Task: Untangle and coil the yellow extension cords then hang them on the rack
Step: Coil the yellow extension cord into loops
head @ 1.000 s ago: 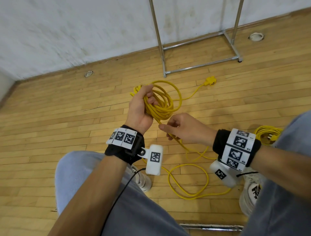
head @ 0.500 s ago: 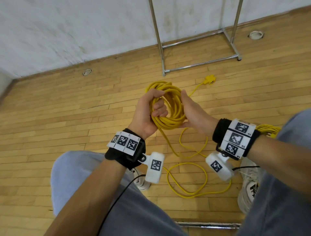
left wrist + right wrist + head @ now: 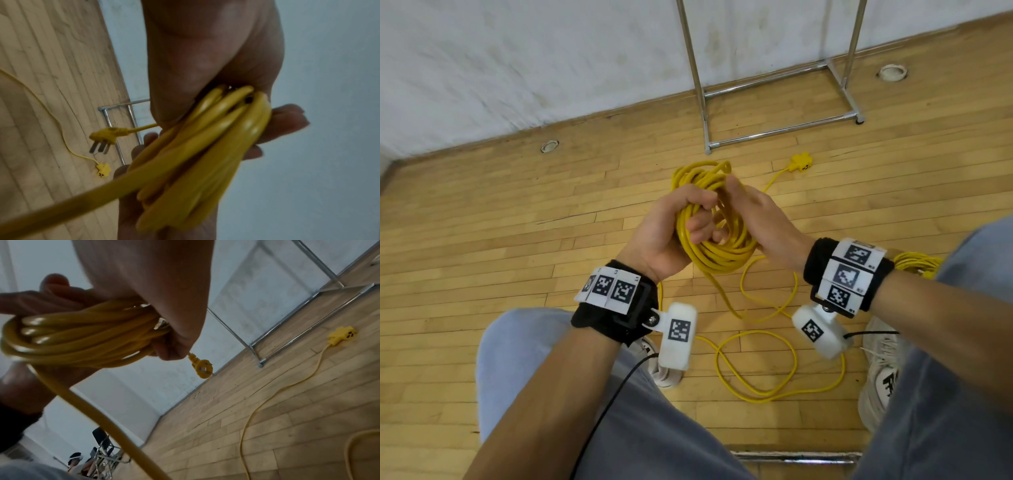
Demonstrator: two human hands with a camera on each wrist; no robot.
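Coil of yellow cord [image 3: 717, 240]: held upright between both hands, gripped by the left hand [image 3: 671, 233]; right hand [image 3: 760, 219] laid against its far side, fingers apparently curled round the strands. Loose tail [image 3: 756, 363] trails down to the floor, nearer the right hand; socket end [image 3: 800, 163] lies toward the rack [image 3: 780, 128]. Plug [image 3: 202, 368], dangling beyond the hands, is shown only by the wrist views.

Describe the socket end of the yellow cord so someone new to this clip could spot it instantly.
Find the metal rack against the white wall. On the wooden floor just in front of its base bar lies the socket block, a chunky yellow piece with dark slots. Unlike the pronged plug hanging by the hands, it lies alone on the floor.
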